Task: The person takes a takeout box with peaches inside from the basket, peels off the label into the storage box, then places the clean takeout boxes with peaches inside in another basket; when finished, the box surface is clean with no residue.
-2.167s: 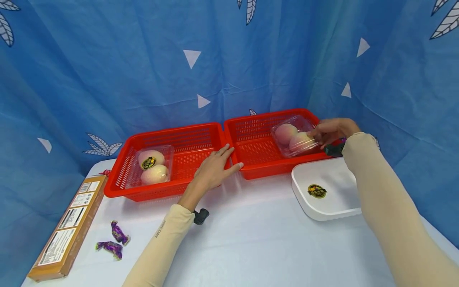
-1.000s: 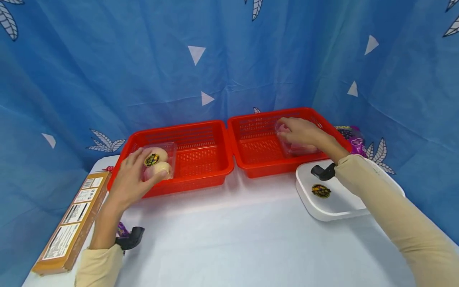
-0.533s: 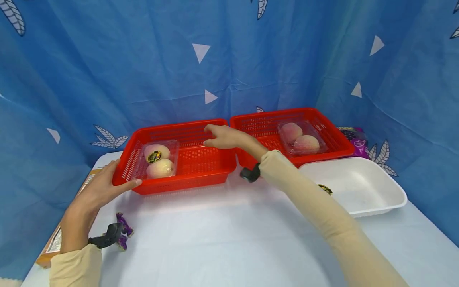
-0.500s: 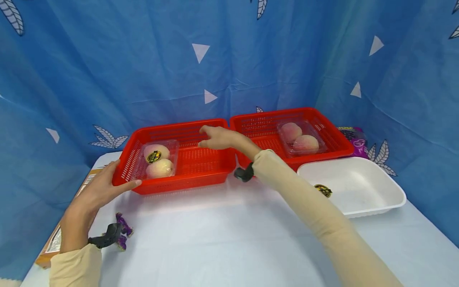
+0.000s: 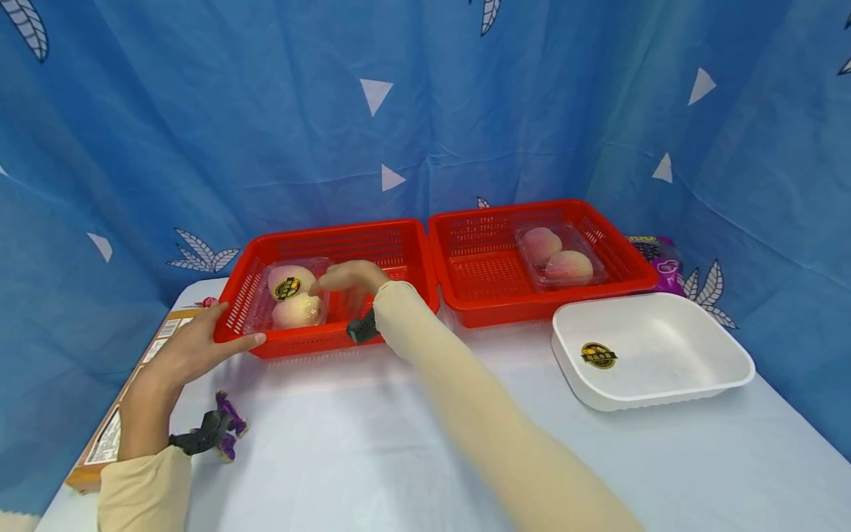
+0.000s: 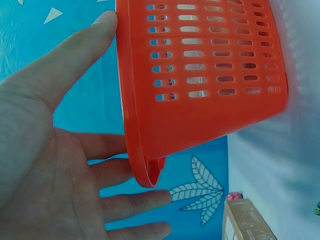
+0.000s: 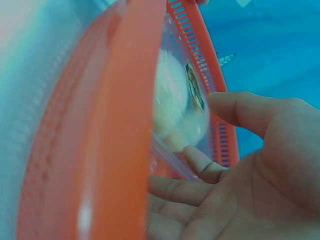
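My left hand [image 5: 189,351] is at the near left corner of the left red basket [image 5: 339,230]. Its fingers are straight, the thumb lying at the front rim; the left wrist view shows the fingertips right at the rim [image 6: 131,115]. Over that same basket, my right hand [image 5: 354,279] reaches in with fingers spread beside a clear pack of two peaches [image 5: 295,312] bearing a black and gold sticker. In the right wrist view the fingers [image 7: 185,192] are close to the pack's edge and hold nothing. Another clear peach pack [image 5: 569,267] lies in the right red basket [image 5: 541,304].
A white tray [image 5: 671,343] with a similar sticker stands at the front right. Behind it is a purple bag [image 5: 667,272]. Purple wrapped candies [image 5: 229,414] lie near my left wrist, beside a long cardboard box [image 5: 122,410]. A blue curtain [image 5: 505,103] hangs behind the baskets.
My right hand let go of the peach pack in the right basket and moved left to the other pack. My left hand went from the gap between the baskets to the left basket's corner.
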`<action>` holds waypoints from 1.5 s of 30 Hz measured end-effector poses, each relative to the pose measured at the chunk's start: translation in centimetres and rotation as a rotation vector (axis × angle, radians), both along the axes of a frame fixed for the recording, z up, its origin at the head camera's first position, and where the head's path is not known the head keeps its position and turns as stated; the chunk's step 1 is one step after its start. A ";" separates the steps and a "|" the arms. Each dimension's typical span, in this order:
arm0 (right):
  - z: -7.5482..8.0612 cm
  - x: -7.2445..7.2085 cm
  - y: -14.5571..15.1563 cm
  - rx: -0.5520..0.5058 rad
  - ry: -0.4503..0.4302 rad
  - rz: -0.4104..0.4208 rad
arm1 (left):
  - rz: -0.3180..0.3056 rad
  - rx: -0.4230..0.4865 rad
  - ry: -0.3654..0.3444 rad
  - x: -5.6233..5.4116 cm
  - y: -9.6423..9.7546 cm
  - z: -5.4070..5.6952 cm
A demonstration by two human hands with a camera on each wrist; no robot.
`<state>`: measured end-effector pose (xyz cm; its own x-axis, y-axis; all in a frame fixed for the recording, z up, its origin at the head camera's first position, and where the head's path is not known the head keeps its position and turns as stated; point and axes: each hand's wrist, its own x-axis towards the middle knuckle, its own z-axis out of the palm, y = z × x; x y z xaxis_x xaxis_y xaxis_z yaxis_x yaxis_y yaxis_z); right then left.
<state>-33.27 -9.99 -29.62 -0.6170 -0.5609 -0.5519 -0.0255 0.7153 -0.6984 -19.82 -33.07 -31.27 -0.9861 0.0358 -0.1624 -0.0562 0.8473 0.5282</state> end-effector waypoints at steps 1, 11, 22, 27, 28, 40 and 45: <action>-0.1 0.0 -0.3 0.000 -0.011 0.012 | 0.003 0.002 -0.004 0.0 0.0 0.0; -0.1 0.5 -0.7 -0.111 -0.145 -0.047 | 0.013 0.010 -0.028 -0.2 0.3 0.1; 0.0 -0.6 0.7 -0.277 -0.047 -0.245 | 0.016 0.024 -0.035 -0.3 0.2 -0.2; 0.6 -1.3 1.8 -0.366 0.017 -0.276 | 0.024 0.032 -0.055 -0.1 0.0 -0.2; 0.9 -1.4 2.2 -0.386 0.024 -0.275 | 0.030 0.041 -0.061 -0.1 -0.1 -0.2; 6.0 1.6 12.6 -0.622 0.088 -0.098 | 0.078 0.104 -0.106 0.0 -0.4 -0.1; 5.8 4.0 18.6 -0.605 0.134 0.071 | 0.083 0.106 -0.114 -0.2 -0.5 0.1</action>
